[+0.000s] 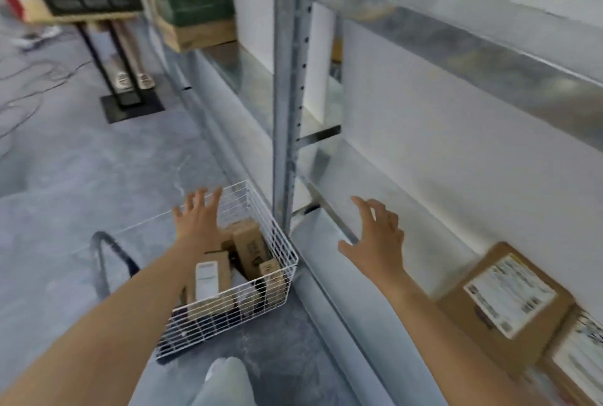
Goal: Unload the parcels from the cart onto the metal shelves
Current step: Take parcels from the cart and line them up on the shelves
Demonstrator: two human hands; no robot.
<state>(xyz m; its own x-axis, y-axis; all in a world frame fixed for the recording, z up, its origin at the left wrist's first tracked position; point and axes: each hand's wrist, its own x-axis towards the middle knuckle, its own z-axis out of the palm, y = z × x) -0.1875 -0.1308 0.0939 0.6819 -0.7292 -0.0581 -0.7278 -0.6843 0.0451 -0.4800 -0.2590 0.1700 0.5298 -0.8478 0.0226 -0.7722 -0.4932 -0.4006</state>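
Grey concrete floor point(81, 160) fills the left half of a blurred view looking down. At ten o'clock thin cables point(29, 79) trail across it. Near them, toward eleven o'clock, a black stand point(132, 107) rises from a flat base, with a pair of pale shoes point(135, 79) just behind it. At twelve o'clock, brown and green boxes point(195, 13) are stacked on a high level of the shelves point(321, 262).

At seven o'clock a dark handle point(107, 252) curves up beside a bare left forearm. The left hand point(199, 219) is just below centre with fingers spread wide, holding nothing, over the far end of the cart point(212, 324). The cart is a white wire basket on the floor at six o'clock, just beside the shelves. Inside it lie several brown parcels point(249, 242), tilted against one another; one nearer the viewer bears a white label.

A grey metal post point(287, 111) with a row of holes runs from twelve o'clock down to the cart's far corner.

At four o'clock the right hand point(378, 239) hovers over the low shelf level with fingers spread and slightly bent, holding nothing. At five o'clock two labelled brown cartons point(509, 301) lie flat on that level, touching each other, against the white back panel
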